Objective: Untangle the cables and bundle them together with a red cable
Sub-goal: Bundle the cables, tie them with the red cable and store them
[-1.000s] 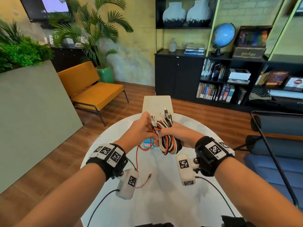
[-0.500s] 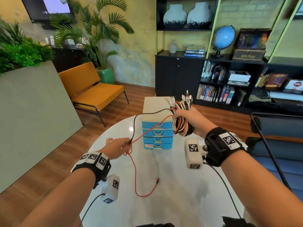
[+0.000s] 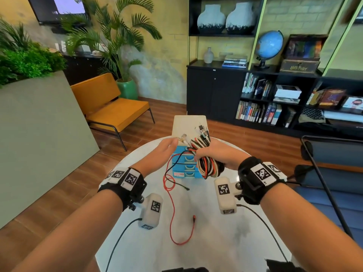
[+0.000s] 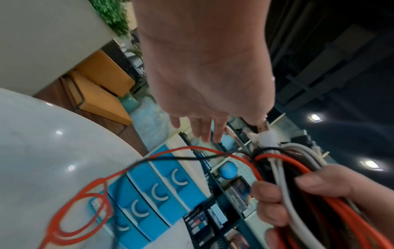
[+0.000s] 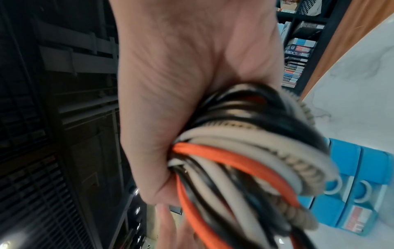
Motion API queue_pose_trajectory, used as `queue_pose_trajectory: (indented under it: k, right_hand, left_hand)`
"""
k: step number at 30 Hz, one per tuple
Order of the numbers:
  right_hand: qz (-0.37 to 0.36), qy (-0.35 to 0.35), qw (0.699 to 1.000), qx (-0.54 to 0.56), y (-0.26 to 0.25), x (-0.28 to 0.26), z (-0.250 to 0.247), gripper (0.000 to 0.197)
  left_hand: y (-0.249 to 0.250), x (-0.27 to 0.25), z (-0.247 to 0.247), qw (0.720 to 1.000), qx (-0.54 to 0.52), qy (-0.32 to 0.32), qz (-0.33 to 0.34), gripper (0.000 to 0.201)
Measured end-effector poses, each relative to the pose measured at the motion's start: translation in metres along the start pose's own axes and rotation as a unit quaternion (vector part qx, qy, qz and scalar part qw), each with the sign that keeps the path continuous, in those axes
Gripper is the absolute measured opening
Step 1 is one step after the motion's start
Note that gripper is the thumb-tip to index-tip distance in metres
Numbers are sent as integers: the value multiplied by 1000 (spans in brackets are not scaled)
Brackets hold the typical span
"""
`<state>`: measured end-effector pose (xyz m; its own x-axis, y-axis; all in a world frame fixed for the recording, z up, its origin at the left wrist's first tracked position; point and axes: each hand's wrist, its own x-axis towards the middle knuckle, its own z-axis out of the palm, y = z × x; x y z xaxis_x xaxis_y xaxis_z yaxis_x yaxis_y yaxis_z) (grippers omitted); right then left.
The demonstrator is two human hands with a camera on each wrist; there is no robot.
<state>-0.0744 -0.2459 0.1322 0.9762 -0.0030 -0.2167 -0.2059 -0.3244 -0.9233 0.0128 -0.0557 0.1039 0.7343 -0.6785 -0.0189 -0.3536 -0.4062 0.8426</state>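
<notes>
My right hand [image 3: 208, 154] grips a folded bundle of white, black and orange-red cables [image 3: 208, 167] above the table; its fingers [image 4: 319, 182] curl round the strands [image 5: 245, 160]. The connector ends [image 3: 200, 132] stick up from the fist. A thin red cable [image 3: 170, 213] trails from the bundle, loops on the white table [image 3: 216, 242] and ends in a red plug [image 3: 194, 218]. Beside it hangs a thin black cable [image 3: 172, 167]. My left hand [image 3: 172, 143] is open with straight fingers [image 4: 200, 131], just left of the connector ends, holding nothing.
A small drawer unit with blue fronts [image 3: 186, 165] stands on the table right behind the bundle. A dark chair frame [image 3: 324, 183] is at the right, and an orange bench [image 3: 114, 110] and a bookshelf [image 3: 275, 99] stand beyond the table.
My left hand has let go of the red and black cables it held stretched to the left and has moved up to the connector ends. Both cables now lie slack on the table.
</notes>
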Motion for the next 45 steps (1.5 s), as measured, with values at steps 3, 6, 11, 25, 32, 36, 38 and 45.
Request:
queue_pose_trajectory:
  k: [3, 6, 11, 25, 32, 36, 38, 45]
  right_hand:
    - [0, 5, 1000, -16, 1, 3, 4, 33]
    - [-9, 31, 999, 5, 2, -2, -6, 31]
    - [-8, 86, 996, 26, 10, -5, -19, 29]
    - [-45, 73, 973, 212, 22, -1, 14, 42]
    - [-34, 108, 985, 132, 31, 4, 18, 48]
    - [-30, 219, 969, 113, 31, 11, 12, 42]
    - [-25, 267, 953, 138, 30, 11, 3, 38]
    - [-28, 359, 915, 185, 31, 7, -19, 36]
  left_hand:
    - [6, 9, 9, 993, -86, -77, -28, 59]
    - [0, 2, 9, 966, -173, -159, -106, 47]
    - [-7, -9, 5, 913, -345, -167, -142, 28]
    - [28, -2, 31, 922, -344, -144, -106, 17]
    - [30, -6, 34, 953, -233, -166, -97, 21]
    - [28, -7, 35, 947, -250, -169, -114, 24]
    - [23, -10, 31, 934, -279, -180, -134, 26]
    - [7, -20, 11, 910, -258, -266, -187, 27]
